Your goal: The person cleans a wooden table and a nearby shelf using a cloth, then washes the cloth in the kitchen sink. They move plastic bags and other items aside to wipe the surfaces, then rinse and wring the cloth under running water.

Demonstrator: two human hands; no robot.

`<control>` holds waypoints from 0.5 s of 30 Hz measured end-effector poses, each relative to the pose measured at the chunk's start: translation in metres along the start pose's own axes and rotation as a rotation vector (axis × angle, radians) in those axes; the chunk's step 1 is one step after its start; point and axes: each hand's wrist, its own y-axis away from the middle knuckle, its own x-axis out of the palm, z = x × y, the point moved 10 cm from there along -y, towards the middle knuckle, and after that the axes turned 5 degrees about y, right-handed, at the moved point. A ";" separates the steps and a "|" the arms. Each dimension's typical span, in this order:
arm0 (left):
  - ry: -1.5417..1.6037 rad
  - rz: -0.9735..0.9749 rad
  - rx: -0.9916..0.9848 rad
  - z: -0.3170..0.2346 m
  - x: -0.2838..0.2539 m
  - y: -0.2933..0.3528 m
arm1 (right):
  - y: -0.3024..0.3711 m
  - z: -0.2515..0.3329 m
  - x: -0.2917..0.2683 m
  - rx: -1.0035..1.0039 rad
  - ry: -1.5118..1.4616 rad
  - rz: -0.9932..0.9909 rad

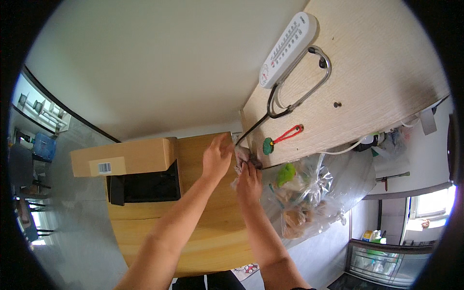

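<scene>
I find the right hand (pixel 249 181) clamped on a crumpled cloth (pixel 242 153) at mid-frame; the left hand (pixel 217 158) is just beside, grip indeterminable. I judge wiping in hand; the next move calls for clearance from the stethoscope (pixel 291 108).

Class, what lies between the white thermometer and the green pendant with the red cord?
In the head view, a stethoscope lies between the white thermometer and the green pendant.

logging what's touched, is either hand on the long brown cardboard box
No, the long brown cardboard box lies apart, left of both the left hand and right hand.
</scene>
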 end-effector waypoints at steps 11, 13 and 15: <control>1.174 0.189 -0.804 0.082 0.058 0.072 | -0.023 0.038 -0.027 -0.138 -0.628 -0.032; 1.239 0.232 -0.681 0.069 0.063 0.032 | -0.026 0.043 -0.051 -0.205 -0.576 -0.106; 1.226 0.170 -0.659 0.092 0.075 -0.014 | -0.010 0.039 -0.068 -0.296 -0.353 -0.187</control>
